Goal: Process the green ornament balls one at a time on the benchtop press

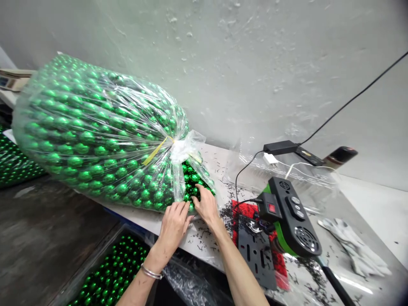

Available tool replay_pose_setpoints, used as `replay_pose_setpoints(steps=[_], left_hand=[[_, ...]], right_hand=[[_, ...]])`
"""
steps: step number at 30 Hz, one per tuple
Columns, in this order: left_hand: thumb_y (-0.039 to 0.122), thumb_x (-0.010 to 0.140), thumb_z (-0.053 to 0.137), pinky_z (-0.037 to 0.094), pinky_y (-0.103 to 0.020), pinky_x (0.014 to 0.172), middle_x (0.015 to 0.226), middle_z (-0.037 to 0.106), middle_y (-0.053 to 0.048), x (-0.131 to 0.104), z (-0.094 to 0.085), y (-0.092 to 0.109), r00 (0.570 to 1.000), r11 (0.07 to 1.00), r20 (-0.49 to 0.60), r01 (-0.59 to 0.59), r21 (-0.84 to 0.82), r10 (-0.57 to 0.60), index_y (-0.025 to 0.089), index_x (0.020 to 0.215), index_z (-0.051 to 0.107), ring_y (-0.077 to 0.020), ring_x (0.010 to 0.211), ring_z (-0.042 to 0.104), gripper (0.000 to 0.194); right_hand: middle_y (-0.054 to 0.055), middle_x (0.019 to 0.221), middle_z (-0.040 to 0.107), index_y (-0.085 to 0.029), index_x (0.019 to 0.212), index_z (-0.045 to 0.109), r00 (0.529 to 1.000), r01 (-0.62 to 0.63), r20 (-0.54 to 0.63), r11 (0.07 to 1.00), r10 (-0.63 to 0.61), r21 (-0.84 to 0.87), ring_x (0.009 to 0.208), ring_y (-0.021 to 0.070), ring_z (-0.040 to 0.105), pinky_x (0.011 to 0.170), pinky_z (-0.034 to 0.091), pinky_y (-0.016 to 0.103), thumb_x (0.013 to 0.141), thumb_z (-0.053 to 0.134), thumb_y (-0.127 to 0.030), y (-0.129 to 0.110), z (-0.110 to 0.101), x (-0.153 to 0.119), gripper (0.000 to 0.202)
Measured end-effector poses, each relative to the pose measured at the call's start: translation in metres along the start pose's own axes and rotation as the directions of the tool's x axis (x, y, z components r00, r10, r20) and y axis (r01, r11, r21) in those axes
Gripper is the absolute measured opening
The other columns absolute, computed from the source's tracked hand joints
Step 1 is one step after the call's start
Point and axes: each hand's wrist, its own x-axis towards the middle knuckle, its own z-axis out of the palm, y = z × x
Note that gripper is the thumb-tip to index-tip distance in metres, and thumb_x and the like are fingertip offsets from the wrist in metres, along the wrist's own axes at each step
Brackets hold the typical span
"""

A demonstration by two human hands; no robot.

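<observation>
A large clear plastic bag [105, 136] full of shiny green balls lies on its side on the table. Its neck is gathered with a white knot and a yellow strip, and a dark gap below the knot shows loose green balls [190, 180]. At the lower edge of this gap, my left hand [174, 224] has its fingers curled on the plastic. My right hand [207, 207] reaches to the gap from the right, thumb and forefinger apart by the balls. Nothing shows between them, though some of its fingertips are hidden.
Right of my hands stands a black and green machine [295, 219] with a red switch, over a slotted black plate [256, 255]. Cables run to a power adapter [280, 147]. White gloves [353, 246] lie farther right. Below the table edge is a bin of green balls [111, 267].
</observation>
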Motion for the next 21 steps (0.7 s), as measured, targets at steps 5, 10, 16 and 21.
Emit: replay_pose_setpoints(steps=[5, 10, 16, 21], left_hand=[[0.019, 0.095, 0.054, 0.049, -0.041, 0.086, 0.114, 0.071, -0.016, -0.002, 0.001, -0.001, 1.000, 1.000, 0.015, 0.002, -0.016, -0.001, 0.014, 0.124, 0.064, -0.0288, 0.104, 0.062, 0.031], [0.021, 0.094, 0.056, 0.049, -0.040, 0.085, 0.115, 0.071, -0.015, -0.001, 0.000, -0.003, 0.999, 1.000, 0.045, 0.001, -0.024, 0.000, 0.015, 0.124, 0.064, -0.0283, 0.103, 0.062, 0.032], [0.020, 0.094, 0.057, 0.049, -0.040, 0.085, 0.116, 0.071, -0.015, -0.001, -0.001, -0.002, 0.999, 1.000, 0.048, -0.004, 0.003, 0.004, 0.014, 0.124, 0.064, -0.0289, 0.105, 0.062, 0.032], [0.020, 0.093, 0.055, 0.050, -0.041, 0.084, 0.114, 0.072, -0.015, -0.002, -0.003, -0.004, 0.999, 1.000, 0.036, -0.004, 0.005, 0.004, 0.017, 0.124, 0.065, -0.0291, 0.104, 0.063, 0.033]], right_hand=[[0.008, 0.103, 0.071, -0.020, 0.125, 0.060, 0.983, -0.139, -0.064, 0.922, 0.173, 0.362, 0.082, 0.0196, 0.065, 0.075, 0.055, 0.033, 0.085, 0.063, -0.042, -0.003, -0.018, -0.027, 0.045], [0.008, 0.103, 0.070, -0.021, 0.119, 0.065, 0.960, -0.169, -0.105, 0.836, 0.260, 0.522, 0.087, 0.0203, 0.065, 0.081, 0.055, 0.034, 0.082, 0.066, -0.049, -0.011, -0.032, -0.054, 0.047], [0.008, 0.097, 0.073, -0.020, 0.107, 0.070, 0.958, -0.143, -0.160, 0.881, 0.237, 0.452, 0.085, 0.0208, 0.066, 0.080, 0.057, 0.035, 0.081, 0.066, -0.051, -0.022, -0.053, -0.067, 0.041], [0.006, 0.095, 0.074, -0.030, 0.109, 0.071, 0.960, -0.108, -0.209, 0.934, 0.187, 0.341, 0.084, 0.0242, 0.070, 0.074, 0.061, 0.037, 0.079, 0.070, -0.046, -0.011, -0.073, -0.166, 0.035]])
